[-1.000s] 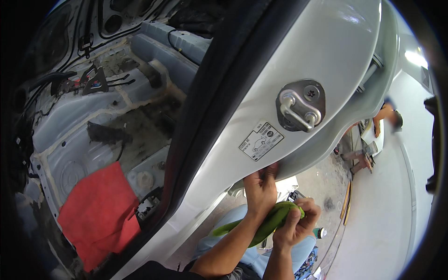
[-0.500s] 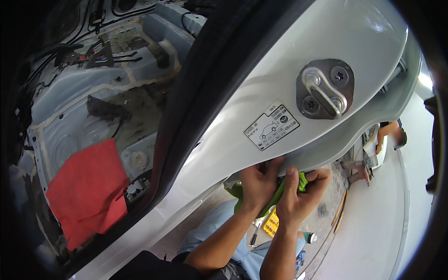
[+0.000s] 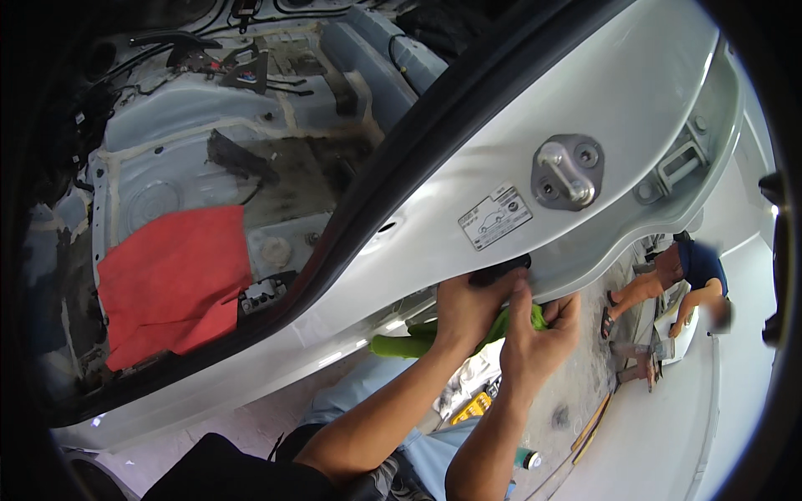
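Observation:
My left hand (image 3: pixel 469 311) is curled at the lower edge of the silver car body pillar (image 3: pixel 418 242), its fingertips partly hidden. A dark rounded piece (image 3: pixel 499 270) shows between its thumb and fingers; whether it is gripped or fixed to the car I cannot tell. Close beside it on the right, my right hand (image 3: pixel 535 346) is closed on a bright green cloth (image 3: pixel 401 344), which trails leftward behind my left wrist. Above my hands are a metal striker (image 3: pixel 568 173) and a white label (image 3: pixel 494 219) on the pillar.
To the left lies the stripped car interior, with a red cloth (image 3: pixel 180 284) on its floor and a black seal (image 3: pixel 376 184) along the opening. Below are a yellow tool case (image 3: pixel 473 407) and a bottle (image 3: pixel 527 457). A co-worker (image 3: pixel 697 271) bends over at the right.
The view has shifted, showing more of the co-worker. The dark piece by my left hand shows more, and the green cloth reaches farther left. My hands stay at the same panel edge.

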`<state>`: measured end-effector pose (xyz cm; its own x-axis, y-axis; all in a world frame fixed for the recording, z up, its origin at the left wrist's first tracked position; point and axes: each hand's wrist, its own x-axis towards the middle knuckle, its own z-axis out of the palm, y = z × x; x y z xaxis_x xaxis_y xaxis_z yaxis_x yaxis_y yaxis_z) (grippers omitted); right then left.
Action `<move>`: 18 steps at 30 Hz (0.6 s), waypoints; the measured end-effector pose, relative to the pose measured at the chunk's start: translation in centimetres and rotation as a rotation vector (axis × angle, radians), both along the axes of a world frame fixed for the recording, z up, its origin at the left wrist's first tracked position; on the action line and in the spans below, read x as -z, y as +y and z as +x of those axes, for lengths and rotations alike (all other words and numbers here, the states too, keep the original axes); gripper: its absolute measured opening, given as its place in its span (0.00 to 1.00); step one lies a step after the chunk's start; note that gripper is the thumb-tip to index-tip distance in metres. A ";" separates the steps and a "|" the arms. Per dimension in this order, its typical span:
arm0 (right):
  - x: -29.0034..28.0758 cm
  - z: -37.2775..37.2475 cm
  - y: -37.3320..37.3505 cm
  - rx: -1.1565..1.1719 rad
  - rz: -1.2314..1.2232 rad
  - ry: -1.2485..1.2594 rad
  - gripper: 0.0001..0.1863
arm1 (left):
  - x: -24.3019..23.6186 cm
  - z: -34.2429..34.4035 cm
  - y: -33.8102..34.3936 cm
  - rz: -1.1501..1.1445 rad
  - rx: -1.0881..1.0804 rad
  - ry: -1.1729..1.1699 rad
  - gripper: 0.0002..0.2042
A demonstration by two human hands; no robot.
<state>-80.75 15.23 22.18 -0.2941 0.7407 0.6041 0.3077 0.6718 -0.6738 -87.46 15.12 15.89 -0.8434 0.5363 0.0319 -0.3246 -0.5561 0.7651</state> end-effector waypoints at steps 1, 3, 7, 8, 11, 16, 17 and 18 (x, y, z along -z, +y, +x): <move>0.0 0.1 0.1 0.002 0.017 0.026 0.24 | -0.1 -0.3 0.1 -0.016 0.065 -0.007 0.16; 0.2 0.7 -0.3 0.009 0.021 0.040 0.25 | -0.3 -0.7 -0.2 -0.070 0.209 -0.038 0.17; 1.5 0.9 -1.3 -0.136 0.059 0.216 0.26 | -0.4 -0.5 -0.3 -0.167 0.161 -0.003 0.15; 1.8 0.9 -1.4 -0.115 0.086 0.127 0.26 | -0.3 -0.2 -0.4 -0.087 0.115 -0.013 0.15; 2.4 0.7 -1.1 -0.057 0.164 -0.038 0.23 | 0.2 0.5 -0.2 0.085 0.076 -0.071 0.13; 2.3 0.9 0.0 -0.054 0.116 -0.062 0.22 | 1.6 0.8 0.3 0.235 0.141 -0.085 0.11; 2.3 0.9 0.0 -0.043 0.105 -0.072 0.22 | 1.8 0.6 0.3 0.155 0.165 -0.044 0.10; 2.2 0.9 0.0 -0.052 0.105 -0.086 0.22 | 2.0 0.4 0.2 0.143 0.178 -0.004 0.10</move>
<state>-79.87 15.27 19.94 -0.3844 0.6568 0.6488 0.3238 0.7540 -0.5715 -87.09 15.36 13.92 -0.7363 0.6669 0.1151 -0.4305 -0.5927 0.6807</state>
